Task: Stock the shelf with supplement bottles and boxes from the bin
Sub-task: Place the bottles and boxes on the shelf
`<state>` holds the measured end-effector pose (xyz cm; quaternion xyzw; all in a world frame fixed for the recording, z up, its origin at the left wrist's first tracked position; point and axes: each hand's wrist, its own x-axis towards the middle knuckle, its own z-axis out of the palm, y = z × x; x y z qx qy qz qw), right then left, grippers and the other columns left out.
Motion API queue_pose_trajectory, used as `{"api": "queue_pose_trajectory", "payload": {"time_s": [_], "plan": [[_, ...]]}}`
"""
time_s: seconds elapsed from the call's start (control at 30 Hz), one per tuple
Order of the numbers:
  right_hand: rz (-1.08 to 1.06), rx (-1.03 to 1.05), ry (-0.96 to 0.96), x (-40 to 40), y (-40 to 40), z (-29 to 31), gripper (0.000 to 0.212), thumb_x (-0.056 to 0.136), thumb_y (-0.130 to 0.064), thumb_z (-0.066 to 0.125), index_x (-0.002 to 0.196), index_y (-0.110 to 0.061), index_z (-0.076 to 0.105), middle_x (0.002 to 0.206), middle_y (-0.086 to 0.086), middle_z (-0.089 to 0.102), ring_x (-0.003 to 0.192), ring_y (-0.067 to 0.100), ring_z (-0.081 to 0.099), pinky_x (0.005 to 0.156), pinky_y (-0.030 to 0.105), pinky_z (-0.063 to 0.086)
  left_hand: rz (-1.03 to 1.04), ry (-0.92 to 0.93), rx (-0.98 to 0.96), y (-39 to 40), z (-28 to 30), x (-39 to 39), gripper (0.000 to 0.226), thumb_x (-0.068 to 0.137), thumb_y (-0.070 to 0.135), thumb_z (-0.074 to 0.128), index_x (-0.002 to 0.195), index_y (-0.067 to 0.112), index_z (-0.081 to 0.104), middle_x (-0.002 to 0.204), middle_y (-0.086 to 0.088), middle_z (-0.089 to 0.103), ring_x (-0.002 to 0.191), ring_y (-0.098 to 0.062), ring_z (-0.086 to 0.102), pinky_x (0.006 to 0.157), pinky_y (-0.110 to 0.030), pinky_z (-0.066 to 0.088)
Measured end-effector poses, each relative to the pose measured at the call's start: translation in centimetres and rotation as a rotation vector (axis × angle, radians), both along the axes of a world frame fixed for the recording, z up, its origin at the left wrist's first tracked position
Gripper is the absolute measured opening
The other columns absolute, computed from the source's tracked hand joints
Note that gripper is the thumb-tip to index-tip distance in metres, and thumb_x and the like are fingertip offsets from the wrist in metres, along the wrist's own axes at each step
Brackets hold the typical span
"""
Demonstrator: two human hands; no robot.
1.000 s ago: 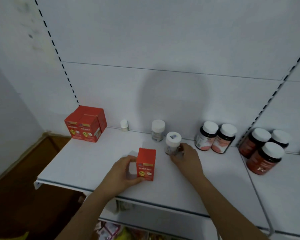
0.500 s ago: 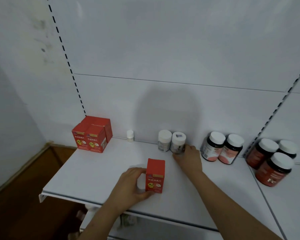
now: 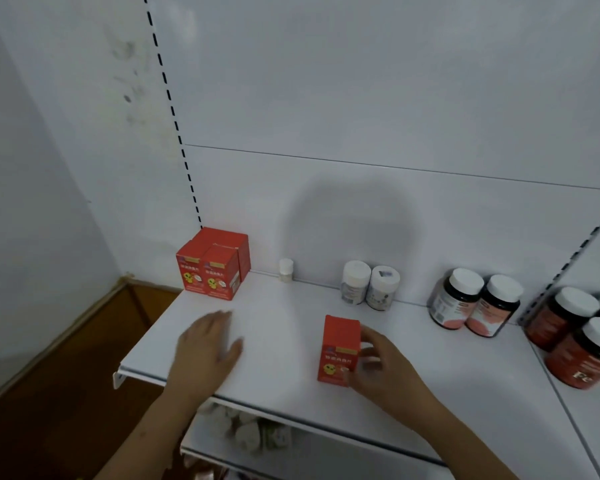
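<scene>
While the white shelf (image 3: pixel 291 327) already carries dark jars (image 3: pixel 473 303), a red-box cluster (image 3: pixel 213 268) and white bottles (image 3: pixel 369 287), stocking appears unfinished: right hand (image 3: pixel 381 368) grasps a loose red box (image 3: pixel 340 351) near the front edge; left hand (image 3: pixel 207 348) hovers released.
</scene>
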<state>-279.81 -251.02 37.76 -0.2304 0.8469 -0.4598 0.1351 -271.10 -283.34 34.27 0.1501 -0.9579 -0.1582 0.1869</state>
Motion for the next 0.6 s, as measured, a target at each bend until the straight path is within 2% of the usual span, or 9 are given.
{"api": "queue_pose_trajectory", "payload": {"time_s": [0.1,0.2,0.3,0.5,0.57,0.6], "plan": [[-0.022,0.03,0.041,0.1,-2.7,0.1,0.047,0.077,-0.028,0.082,0.112,-0.04,0.054,0.105,-0.015,0.066,0.089,-0.008,0.061,0.077,0.012,0.048,0.316,-0.057,-0.041,-2.9,-0.3,1.1,0.064,0.088,0.058,0.04,0.133,0.014,0.053,0.14,-0.011,0.053,0.131,-0.032,0.046,0.109,-0.051,0.037],[-0.011,-0.001,0.042,0.0,-6.2,0.5,0.044,0.075,-0.03,0.083,0.111,-0.035,0.057,0.102,-0.016,0.066,0.085,-0.009,0.062,0.072,0.008,0.047,0.465,-0.12,-0.041,-3.7,-0.5,2.1,0.066,0.09,0.059,0.034,0.136,0.014,0.049,0.147,-0.012,0.047,0.136,-0.031,0.041,0.114,-0.049,0.029],[0.027,-0.034,0.063,0.1,-11.2,1.4,0.04,0.077,-0.031,0.08,0.11,-0.032,0.058,0.1,-0.018,0.064,0.086,-0.005,0.062,0.077,0.013,0.052,0.489,-0.13,-0.044,-3.6,-0.5,2.3,0.072,0.088,0.059,0.025,0.14,0.014,0.046,0.149,-0.012,0.046,0.137,-0.029,0.041,0.114,-0.047,0.03],[0.16,-0.11,0.067,0.9,-21.3,3.0,0.044,0.079,-0.036,0.081,0.112,-0.032,0.053,0.099,-0.023,0.061,0.082,-0.016,0.058,0.068,0.0,0.043,0.453,-0.156,-0.053,-3.6,-0.5,2.6,0.073,0.091,0.059,0.026,0.143,0.012,0.044,0.149,-0.013,0.045,0.137,-0.029,0.042,0.111,-0.047,0.032],[0.223,-0.095,0.093,1.2,-23.3,2.3,0.047,0.079,-0.04,0.08,0.117,-0.034,0.052,0.104,-0.022,0.062,0.085,-0.016,0.058,0.075,0.002,0.045,0.443,-0.146,-0.061,-3.7,-0.6,2.7,0.07,0.092,0.057,0.027,0.142,0.012,0.045,0.148,-0.013,0.046,0.135,-0.029,0.044,0.11,-0.046,0.034],[0.239,-0.075,0.108,1.2,-23.8,1.7,0.048,0.079,-0.042,0.08,0.119,-0.033,0.053,0.108,-0.02,0.064,0.089,-0.014,0.06,0.081,0.007,0.049,0.434,-0.136,-0.061,-3.7,-0.6,2.7,0.068,0.093,0.056,0.027,0.141,0.012,0.047,0.146,-0.013,0.048,0.134,-0.029,0.046,0.108,-0.046,0.036]]}}
